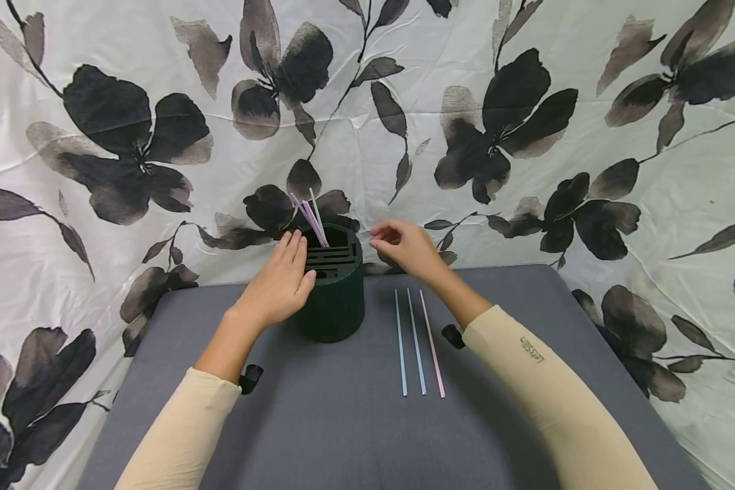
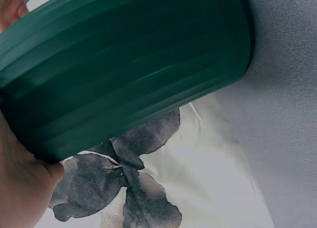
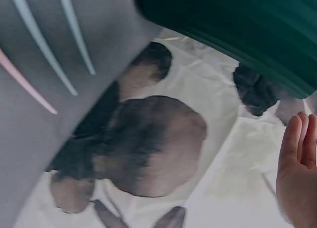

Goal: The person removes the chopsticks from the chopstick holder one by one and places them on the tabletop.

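Observation:
A dark green round holder (image 1: 331, 309) with a slotted top stands at the back of the table. Several thin purple sticks (image 1: 309, 216) and a pale greenish one (image 1: 316, 207) lean upright in its rear opening. My left hand (image 1: 278, 279) rests along the holder's left rim, fingers straight and thumb toward the front; the left wrist view shows this hand (image 2: 25, 183) against the green wall (image 2: 133, 65). Just right of the rim, my right hand (image 1: 407, 248) hovers with fingers loosely bent and nothing visible in them. Two light blue sticks (image 1: 401, 344) and a pink stick (image 1: 431, 344) lie side by side nearby.
A grey cloth-covered table (image 1: 343, 422) lies under everything. Behind it hangs a white curtain (image 1: 398, 41) printed with dark flowers, close behind the holder. The three loose sticks lie right of the holder, below the right forearm.

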Demonstrator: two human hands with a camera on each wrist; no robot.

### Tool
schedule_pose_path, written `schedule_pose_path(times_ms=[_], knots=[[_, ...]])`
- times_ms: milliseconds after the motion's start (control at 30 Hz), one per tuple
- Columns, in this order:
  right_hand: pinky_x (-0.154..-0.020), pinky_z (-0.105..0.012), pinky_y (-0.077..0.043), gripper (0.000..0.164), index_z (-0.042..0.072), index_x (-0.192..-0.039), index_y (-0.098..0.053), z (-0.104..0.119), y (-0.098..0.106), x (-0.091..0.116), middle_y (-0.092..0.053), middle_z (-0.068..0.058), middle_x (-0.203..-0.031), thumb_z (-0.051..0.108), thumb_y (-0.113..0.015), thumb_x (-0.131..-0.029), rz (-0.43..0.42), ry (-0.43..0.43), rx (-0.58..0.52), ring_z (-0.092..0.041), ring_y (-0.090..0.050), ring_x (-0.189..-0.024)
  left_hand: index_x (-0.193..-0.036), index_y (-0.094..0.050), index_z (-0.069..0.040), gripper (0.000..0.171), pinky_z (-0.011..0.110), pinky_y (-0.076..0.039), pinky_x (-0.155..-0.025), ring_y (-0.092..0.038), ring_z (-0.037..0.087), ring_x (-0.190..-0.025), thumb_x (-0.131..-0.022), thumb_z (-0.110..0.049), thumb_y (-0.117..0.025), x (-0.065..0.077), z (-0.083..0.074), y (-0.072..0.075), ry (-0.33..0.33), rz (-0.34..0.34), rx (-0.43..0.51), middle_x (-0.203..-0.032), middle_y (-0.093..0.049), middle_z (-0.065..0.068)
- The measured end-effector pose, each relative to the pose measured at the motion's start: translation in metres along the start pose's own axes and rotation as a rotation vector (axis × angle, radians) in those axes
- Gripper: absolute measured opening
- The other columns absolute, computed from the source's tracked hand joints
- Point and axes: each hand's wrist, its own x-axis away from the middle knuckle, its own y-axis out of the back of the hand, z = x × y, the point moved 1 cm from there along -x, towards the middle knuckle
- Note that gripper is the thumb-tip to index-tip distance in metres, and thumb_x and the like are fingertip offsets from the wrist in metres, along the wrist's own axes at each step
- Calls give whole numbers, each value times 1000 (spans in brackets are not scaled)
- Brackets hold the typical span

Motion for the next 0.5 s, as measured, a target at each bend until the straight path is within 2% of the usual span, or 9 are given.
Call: schedule_pose_path(times_ms=[100,267,500], knots=[[-86,-39,-59,23,7,-116,-74,12,-2,-12,-77,-8,-107,18,-74,-96,24,29,3,-23,-74,-98,-161,-16,9,71,54,-12,-130,-7,43,-160,-109,-36,-32,-1,1,0,0,1,0,-171,-12,26],[-93,-39,-58,25,3,-118,-73,32,-7,-34,-76,-10,-112,15,-74,-96,123,72,27,-24,-73,-104,-161,-16,9,71,53,-13,-130,-7,42,-160,-109,-37,-33,-2,1,1,4,2,-3,-171,-12,26],[-91,-35,-58,26,6,-118,-73,55,-16,-60,-76,-7,-111,21,-74,-97,236,80,154,-20,-72,-102,-162,-15,8,71,54,-12,-130,-6,42,-160,-110,-37,-31,-2,1,0,11,21,11,-171,-11,25]])
